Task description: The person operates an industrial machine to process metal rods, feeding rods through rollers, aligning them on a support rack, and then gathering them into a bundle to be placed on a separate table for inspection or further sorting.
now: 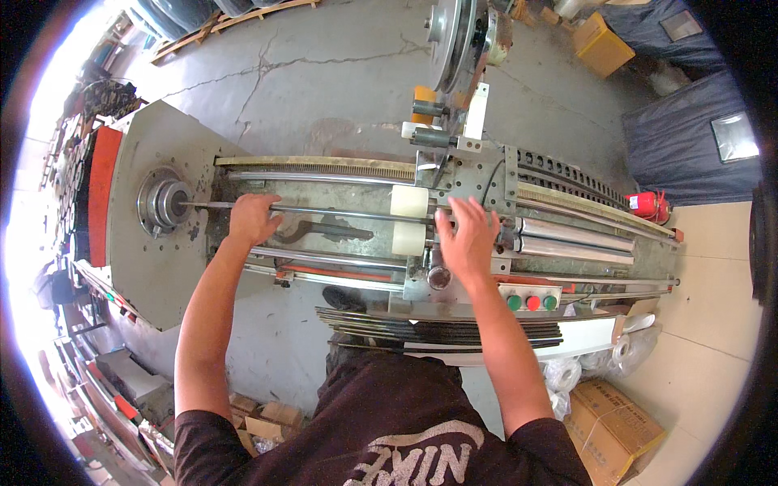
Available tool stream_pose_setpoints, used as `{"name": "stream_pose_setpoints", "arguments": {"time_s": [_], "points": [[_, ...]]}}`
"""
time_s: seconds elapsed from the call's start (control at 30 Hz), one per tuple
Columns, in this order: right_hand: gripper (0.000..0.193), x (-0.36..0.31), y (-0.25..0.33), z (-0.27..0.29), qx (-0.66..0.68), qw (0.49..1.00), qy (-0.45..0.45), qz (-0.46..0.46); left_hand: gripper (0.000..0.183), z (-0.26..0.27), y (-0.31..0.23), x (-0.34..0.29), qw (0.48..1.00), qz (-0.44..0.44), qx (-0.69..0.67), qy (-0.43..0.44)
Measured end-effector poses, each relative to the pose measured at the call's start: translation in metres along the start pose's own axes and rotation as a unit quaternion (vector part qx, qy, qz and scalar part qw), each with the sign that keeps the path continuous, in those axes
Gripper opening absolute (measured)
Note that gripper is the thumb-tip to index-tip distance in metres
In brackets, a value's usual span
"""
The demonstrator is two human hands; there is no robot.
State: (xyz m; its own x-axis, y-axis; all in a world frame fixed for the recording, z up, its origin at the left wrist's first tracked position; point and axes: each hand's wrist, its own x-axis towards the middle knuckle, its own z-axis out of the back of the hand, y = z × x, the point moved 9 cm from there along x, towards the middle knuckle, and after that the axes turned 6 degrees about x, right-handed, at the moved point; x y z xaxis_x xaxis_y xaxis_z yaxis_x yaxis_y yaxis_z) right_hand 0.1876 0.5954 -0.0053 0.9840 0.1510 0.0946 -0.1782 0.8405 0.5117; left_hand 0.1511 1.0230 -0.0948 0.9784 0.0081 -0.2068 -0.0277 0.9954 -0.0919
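Note:
A long thin metal rod (340, 214) runs from the round chuck (172, 202) on the grey machine housing to the carriage (486, 174). My left hand (254, 219) is at the rod close to the chuck, thumb and fingers closed around it. The rod passes between two white rollers, an upper one (410, 202) and a lower one (408, 239). Over the carriage, just right of these rollers, my right hand (468, 240) has its fingers spread. Whether its fingertips touch the metal beneath cannot be made out. A round-ended lever (438, 277) stands beside my right wrist.
Several dark rods (438, 330) lie in front of me on a white ledge. A button box (531, 300) with green and red buttons is right of my right forearm. Above the carriage rises a large wheel (452, 44). Cardboard boxes (612, 429) and a red extinguisher (648, 206) stand right.

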Motion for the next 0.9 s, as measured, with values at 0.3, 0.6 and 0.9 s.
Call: {"name": "stream_pose_setpoints", "arguments": {"time_s": [0.3,0.6,0.9], "points": [[0.051,0.081,-0.061,-0.084,0.363,0.845,0.189,-0.345,0.071,0.002,-0.075,0.013,0.998,-0.046,0.002,0.039],[0.037,0.091,-0.096,-0.143,0.42,0.838,0.195,-0.291,0.061,0.002,-0.151,0.019,0.994,-0.095,-0.027,0.05],[0.045,0.098,-0.097,-0.141,0.299,0.9,0.184,-0.258,0.046,-0.001,-0.234,0.02,0.987,-0.145,-0.058,0.032]]}}
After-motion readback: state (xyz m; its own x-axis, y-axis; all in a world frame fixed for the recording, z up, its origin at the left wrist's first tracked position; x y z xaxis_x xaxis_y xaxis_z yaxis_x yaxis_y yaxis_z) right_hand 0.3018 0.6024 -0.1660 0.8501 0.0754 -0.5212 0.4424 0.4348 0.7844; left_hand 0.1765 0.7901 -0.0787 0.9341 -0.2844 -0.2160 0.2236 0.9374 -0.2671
